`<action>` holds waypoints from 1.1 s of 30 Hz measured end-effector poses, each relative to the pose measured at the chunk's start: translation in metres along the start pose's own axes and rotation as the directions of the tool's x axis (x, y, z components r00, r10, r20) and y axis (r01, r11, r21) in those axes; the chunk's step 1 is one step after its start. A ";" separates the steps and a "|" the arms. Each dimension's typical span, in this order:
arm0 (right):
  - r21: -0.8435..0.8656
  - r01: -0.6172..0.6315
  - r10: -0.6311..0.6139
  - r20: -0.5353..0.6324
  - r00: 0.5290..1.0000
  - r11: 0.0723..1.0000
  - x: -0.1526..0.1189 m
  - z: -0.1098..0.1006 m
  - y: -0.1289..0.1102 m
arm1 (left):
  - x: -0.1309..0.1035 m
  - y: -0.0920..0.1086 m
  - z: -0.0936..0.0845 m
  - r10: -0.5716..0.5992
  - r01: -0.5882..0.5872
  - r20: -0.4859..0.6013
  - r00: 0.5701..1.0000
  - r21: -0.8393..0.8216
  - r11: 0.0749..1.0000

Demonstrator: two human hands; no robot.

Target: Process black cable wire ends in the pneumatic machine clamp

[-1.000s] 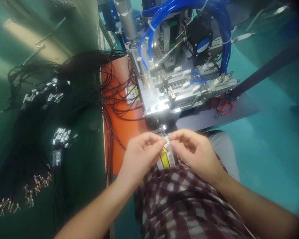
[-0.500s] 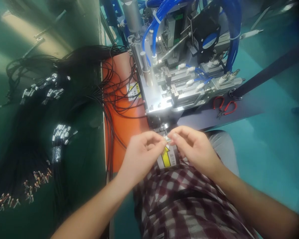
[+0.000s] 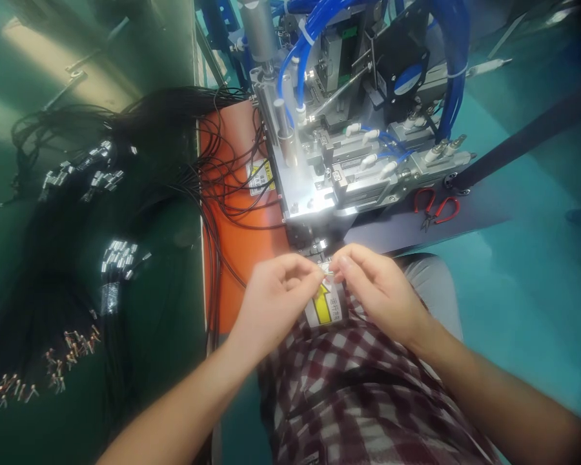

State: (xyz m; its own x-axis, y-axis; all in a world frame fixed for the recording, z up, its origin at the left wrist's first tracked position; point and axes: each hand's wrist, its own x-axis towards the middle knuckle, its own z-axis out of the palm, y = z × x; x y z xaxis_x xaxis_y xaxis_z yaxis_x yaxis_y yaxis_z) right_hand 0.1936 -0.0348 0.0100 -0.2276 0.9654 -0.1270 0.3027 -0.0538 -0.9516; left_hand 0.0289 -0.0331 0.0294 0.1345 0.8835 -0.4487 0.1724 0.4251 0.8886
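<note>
My left hand [image 3: 278,300] is closed in a pinch on what looks like a cable end, with thin light wires [image 3: 328,273] sticking out past the fingertips. A black cable [image 3: 232,274] runs across the orange surface and disappears behind this hand. Just opposite, my right hand [image 3: 380,287] has its thumb and forefinger pressed together beside the wire tips. Whatever lies between those fingers is hidden. Both hands hover over a white label with a yellow arrow [image 3: 323,305], in front of a metal machine [image 3: 314,194].
Black cables spread over the orange plate [image 3: 237,258] into the machine. On the left lie bundles with metal connectors [image 3: 119,258] and stripped wire ends [image 3: 58,361]. Red-handled pliers [image 3: 436,210] rest at the right, near a dark post [image 3: 508,142]. Blue air hoses [image 3: 319,26] arch above.
My right fingertips have shifted slightly right, away from the left ones, and the thin wires between them show a little more. My left hand stays nearly still.
</note>
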 end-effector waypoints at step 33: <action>0.018 0.214 -0.213 -0.061 0.975 0.977 0.000 0.001 0.007 | -0.002 0.002 -0.001 0.020 -0.020 0.036 0.999 -0.024 1.000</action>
State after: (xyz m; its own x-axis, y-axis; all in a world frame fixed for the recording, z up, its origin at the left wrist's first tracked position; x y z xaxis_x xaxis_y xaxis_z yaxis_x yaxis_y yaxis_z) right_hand 0.1945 -0.0351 0.0028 -0.2301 0.9684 0.0959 0.2301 0.1499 -0.9615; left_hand 0.0280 -0.0337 0.0319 0.1728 0.8844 -0.4336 0.1464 0.4122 0.8992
